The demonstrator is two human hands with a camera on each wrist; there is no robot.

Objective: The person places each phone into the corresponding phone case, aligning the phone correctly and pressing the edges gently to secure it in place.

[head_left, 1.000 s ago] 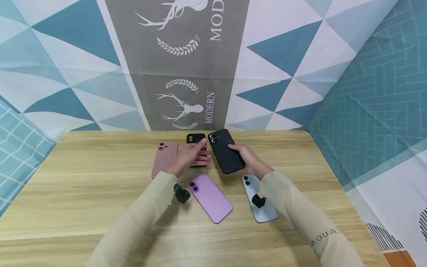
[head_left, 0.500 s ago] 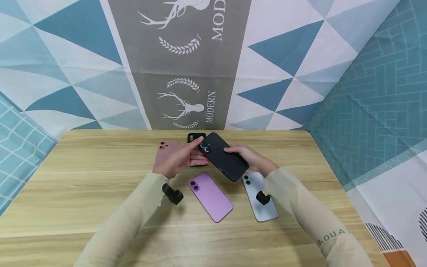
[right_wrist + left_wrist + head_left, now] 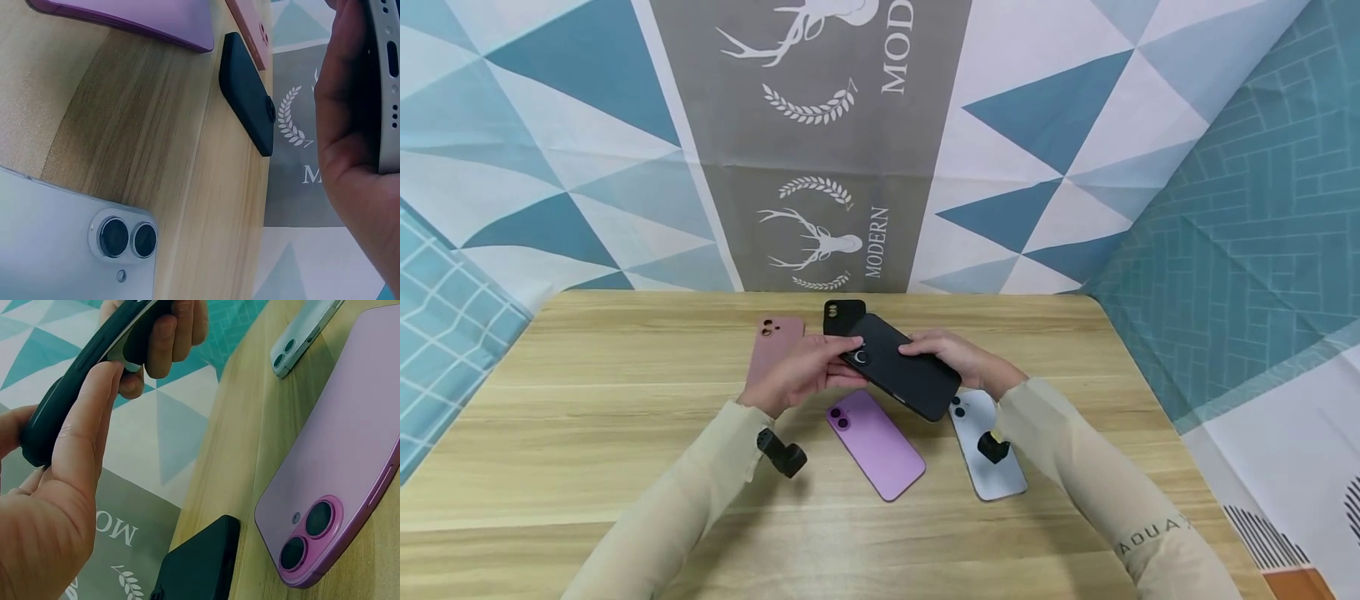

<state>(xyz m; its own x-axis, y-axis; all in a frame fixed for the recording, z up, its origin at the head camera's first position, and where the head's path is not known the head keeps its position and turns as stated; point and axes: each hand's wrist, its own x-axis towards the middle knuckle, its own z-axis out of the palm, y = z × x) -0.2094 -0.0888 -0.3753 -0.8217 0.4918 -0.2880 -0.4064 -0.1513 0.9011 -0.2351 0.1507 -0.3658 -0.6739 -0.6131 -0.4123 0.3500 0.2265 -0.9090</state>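
Observation:
A phone with a black back point(image 3: 913, 375) is held tilted above the table between my two hands. My left hand point(image 3: 797, 371) pinches its camera end, thumb over the camera area and fingers beneath. My right hand point(image 3: 958, 357) grips the opposite side, thumb on the back. In the right wrist view the phone's silver bottom edge point(image 3: 390, 81) shows a port and small holes. Below the hands lie a purple phone point(image 3: 880, 450) and a pale blue-white phone point(image 3: 992, 475), both back up. Behind them are a pink phone case point(image 3: 777, 342) and a partly hidden black phone case point(image 3: 845, 315).
The wooden table point(image 3: 587, 417) carries all these things. A patterned cloth backdrop point(image 3: 820, 150) rises at its back edge, with more cloth at both sides. Small black wrist cameras point(image 3: 782, 454) sit on both sleeves.
The phone with the black back has moved down and tilted further. My left hand has gone from beside it to pinching its camera end. The things on the table lie unmoved.

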